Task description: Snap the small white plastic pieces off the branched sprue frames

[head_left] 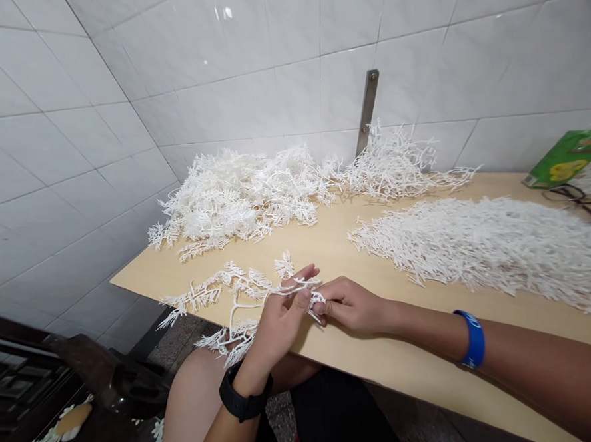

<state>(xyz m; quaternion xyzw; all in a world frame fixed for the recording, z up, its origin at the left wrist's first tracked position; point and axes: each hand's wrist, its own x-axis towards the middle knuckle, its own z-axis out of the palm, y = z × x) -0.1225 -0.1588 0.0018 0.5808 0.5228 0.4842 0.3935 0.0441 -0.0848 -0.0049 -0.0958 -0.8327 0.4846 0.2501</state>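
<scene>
Near the front edge of the table, my left hand holds a white, plastic-looking artificial branch between thumb and fingers. Its forked stems and feathery tips spread leftward, partly past the table's edge. My right hand is close beside it, thumb and fingers pinched on a small white sprig at the branch's right end. Fingers partly hide where the sprig and branch meet, so I cannot tell whether they are joined. A black band is on my left wrist and a blue one on my right.
A heap of white branches lies at the back left, with a smaller pile by a metal bracket. Many loose white sprigs cover the right. Beyond them are a green box and eyeglasses. Tiled walls border the table.
</scene>
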